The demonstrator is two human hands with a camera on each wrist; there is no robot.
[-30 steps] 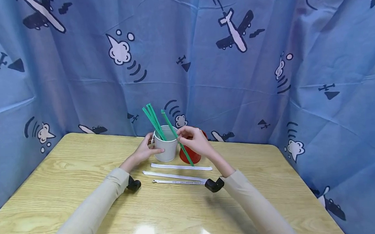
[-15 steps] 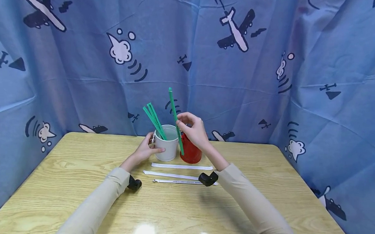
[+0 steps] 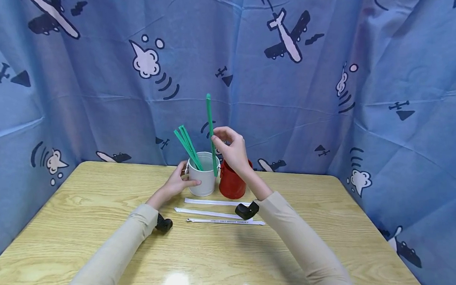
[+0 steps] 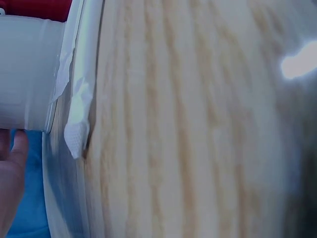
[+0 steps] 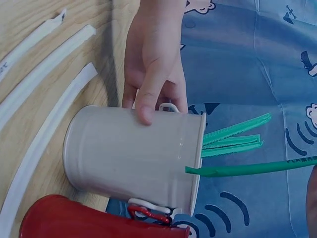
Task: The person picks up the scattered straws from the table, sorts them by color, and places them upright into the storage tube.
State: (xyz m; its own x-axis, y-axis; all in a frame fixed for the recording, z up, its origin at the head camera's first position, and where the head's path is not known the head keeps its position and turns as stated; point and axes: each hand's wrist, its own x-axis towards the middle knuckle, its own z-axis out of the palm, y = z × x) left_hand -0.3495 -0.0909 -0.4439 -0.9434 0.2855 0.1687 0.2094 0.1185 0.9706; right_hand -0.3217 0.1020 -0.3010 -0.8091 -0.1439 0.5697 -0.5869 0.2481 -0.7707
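Observation:
My left hand grips the side of a small white bucket, its thumb across the front wall. Several green wrapped straws lean to the left inside this bucket. Between thumb and fingertips, my right hand pinches another green wrapped straw, held nearly upright. The lower end of that straw overlaps the bucket's right rim in the head view. From the right wrist, the held straw shows its tip in front of the white wall, just below the rim.
A red bucket stands right beside the white one, partly behind my right forearm. Three white wrapped straws, among them the nearest straw, lie side by side on the wooden table. A blue curtain hangs behind.
My right hand has risen and lifted the green straw from a slant in front of the buckets to nearly upright at the white bucket's right rim. The left hand has stayed put.

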